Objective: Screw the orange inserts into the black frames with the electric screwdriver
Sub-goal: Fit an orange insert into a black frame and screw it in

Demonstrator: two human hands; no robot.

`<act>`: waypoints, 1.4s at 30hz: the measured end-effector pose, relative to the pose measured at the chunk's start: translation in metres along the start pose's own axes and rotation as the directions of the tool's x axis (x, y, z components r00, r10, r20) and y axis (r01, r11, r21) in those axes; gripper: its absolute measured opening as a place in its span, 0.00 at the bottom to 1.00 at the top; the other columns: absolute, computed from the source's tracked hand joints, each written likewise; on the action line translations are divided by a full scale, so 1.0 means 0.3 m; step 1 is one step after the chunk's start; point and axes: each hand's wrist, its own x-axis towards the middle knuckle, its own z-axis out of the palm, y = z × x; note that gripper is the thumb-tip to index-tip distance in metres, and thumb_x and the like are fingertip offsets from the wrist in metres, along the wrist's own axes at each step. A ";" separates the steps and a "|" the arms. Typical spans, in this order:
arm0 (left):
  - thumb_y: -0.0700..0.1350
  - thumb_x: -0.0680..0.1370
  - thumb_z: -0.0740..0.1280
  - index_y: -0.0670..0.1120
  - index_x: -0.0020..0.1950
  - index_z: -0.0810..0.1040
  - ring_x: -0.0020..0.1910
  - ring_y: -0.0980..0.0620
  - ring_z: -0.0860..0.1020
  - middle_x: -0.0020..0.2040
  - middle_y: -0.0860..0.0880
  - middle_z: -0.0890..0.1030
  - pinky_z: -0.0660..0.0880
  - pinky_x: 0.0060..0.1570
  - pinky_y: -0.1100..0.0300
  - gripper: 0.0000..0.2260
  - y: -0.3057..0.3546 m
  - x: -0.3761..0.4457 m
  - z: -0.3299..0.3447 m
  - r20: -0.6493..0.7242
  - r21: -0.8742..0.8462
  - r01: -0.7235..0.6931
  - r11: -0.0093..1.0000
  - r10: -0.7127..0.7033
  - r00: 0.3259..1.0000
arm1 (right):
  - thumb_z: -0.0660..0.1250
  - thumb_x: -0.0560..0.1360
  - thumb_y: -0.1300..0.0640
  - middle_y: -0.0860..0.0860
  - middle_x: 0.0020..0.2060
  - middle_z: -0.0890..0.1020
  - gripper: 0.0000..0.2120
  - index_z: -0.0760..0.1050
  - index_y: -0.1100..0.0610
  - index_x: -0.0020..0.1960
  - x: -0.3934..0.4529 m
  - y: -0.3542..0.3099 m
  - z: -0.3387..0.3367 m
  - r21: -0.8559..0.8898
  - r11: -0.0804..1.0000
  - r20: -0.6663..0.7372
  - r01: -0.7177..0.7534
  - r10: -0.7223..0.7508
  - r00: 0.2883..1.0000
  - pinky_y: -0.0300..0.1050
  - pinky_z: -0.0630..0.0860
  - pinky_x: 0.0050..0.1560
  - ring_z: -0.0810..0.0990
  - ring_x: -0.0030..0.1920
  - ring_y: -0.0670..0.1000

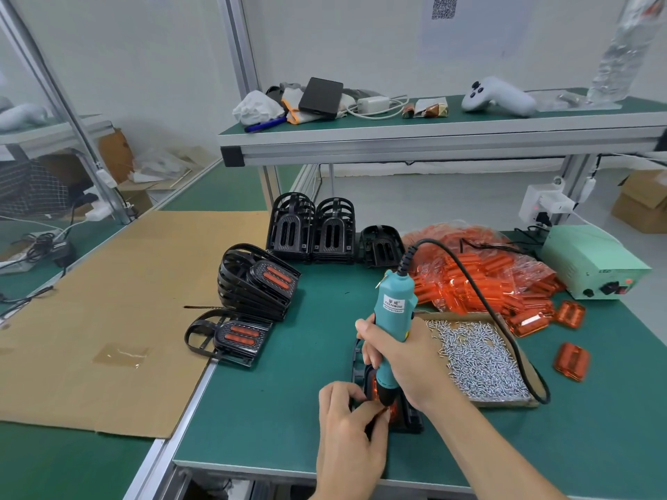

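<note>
While hands (397,359) work, screw tray (480,362) sits beside

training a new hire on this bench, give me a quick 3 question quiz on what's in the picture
1. True or false: the right hand grips the electric screwdriver.
2. Where do the loose screws lie? A) in the shallow cardboard tray B) on the upper shelf C) on the brown cardboard sheet
3. Fill in: the finished frames with orange inserts are stacked to the ____ of the frame being worked on.

Key: 1 true; 2 A; 3 left
</note>
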 end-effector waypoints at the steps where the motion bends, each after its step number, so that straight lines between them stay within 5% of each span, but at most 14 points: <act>1: 0.47 0.74 0.76 0.49 0.45 0.86 0.55 0.55 0.68 0.48 0.57 0.67 0.67 0.55 0.67 0.03 0.001 0.000 0.000 0.001 0.000 0.004 1.000 -0.004 1.000 | 0.73 0.74 0.47 0.54 0.25 0.75 0.18 0.74 0.56 0.33 0.001 0.000 0.002 -0.014 1.000 0.017 -0.002 0.003 1.000 0.47 0.80 0.42 0.78 0.31 0.54; 10: 0.46 0.71 0.80 0.50 0.45 0.86 0.56 0.57 0.68 0.48 0.58 0.69 0.66 0.57 0.70 0.06 -0.010 0.000 -0.002 0.063 -0.011 0.050 0.999 -0.049 0.997 | 0.72 0.76 0.50 0.53 0.26 0.76 0.18 0.73 0.56 0.32 -0.025 0.002 -0.004 -0.050 0.998 0.041 0.028 -0.026 0.999 0.45 0.81 0.43 0.78 0.31 0.53; 20: 0.44 0.68 0.82 0.50 0.43 0.86 0.55 0.59 0.68 0.47 0.58 0.70 0.68 0.55 0.69 0.08 -0.009 0.005 -0.002 0.057 -0.051 0.080 0.995 -0.077 0.995 | 0.72 0.76 0.50 0.54 0.26 0.76 0.18 0.73 0.53 0.30 -0.016 0.005 -0.018 -0.053 0.998 0.100 0.039 -0.033 0.994 0.54 0.80 0.46 0.78 0.31 0.54; 35: 0.48 0.73 0.78 0.50 0.45 0.85 0.51 0.56 0.70 0.48 0.58 0.67 0.73 0.46 0.60 0.05 -0.018 -0.005 0.004 -0.014 -0.049 -0.021 0.999 0.020 1.000 | 0.75 0.72 0.53 0.59 0.24 0.71 0.11 0.77 0.58 0.41 -0.012 0.026 -0.083 0.267 0.963 -0.005 0.028 -0.027 1.000 0.50 0.76 0.42 0.73 0.30 0.59; 42: 0.49 0.73 0.78 0.52 0.45 0.85 0.51 0.56 0.70 0.48 0.58 0.67 0.74 0.46 0.61 0.05 -0.013 -0.004 0.002 -0.004 -0.039 -0.015 0.999 0.014 1.000 | 0.74 0.74 0.52 0.57 0.25 0.72 0.11 0.75 0.57 0.41 -0.027 0.012 -0.085 0.220 0.972 0.062 0.077 -0.092 0.994 0.50 0.77 0.44 0.75 0.31 0.59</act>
